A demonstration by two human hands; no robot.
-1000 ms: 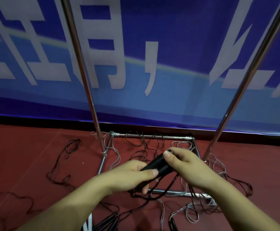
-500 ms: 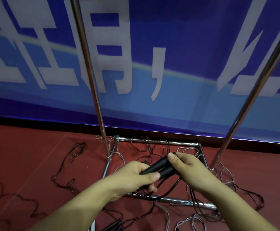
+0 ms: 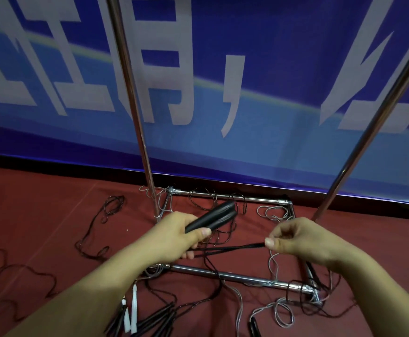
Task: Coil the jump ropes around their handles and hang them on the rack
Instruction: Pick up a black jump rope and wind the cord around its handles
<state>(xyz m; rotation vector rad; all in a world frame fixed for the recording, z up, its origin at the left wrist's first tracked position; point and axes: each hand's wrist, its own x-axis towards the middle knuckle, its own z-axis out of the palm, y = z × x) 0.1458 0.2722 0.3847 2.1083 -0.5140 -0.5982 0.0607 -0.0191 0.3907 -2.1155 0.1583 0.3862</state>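
My left hand [image 3: 174, 235] grips a pair of black jump-rope handles [image 3: 213, 217] held side by side, their free ends pointing up and right. From under that hand a black rope [image 3: 235, 248] runs taut to my right hand [image 3: 303, 242], which pinches it between thumb and fingers. Both hands hover above the base of the metal rack [image 3: 223, 273], whose two chrome uprights [image 3: 135, 113] rise out of the top of the frame. The rack's top bar is out of view.
Several loose black and silver ropes [image 3: 279, 310] lie tangled over the rack base and red floor [image 3: 40, 215]. More black and white handles [image 3: 145, 317] lie at the bottom centre. A blue banner [image 3: 247, 69] covers the wall behind.
My right hand has let go of the handles and moved right, drawing the black rope out taut. My left hand keeps the handles, now tilted up more.
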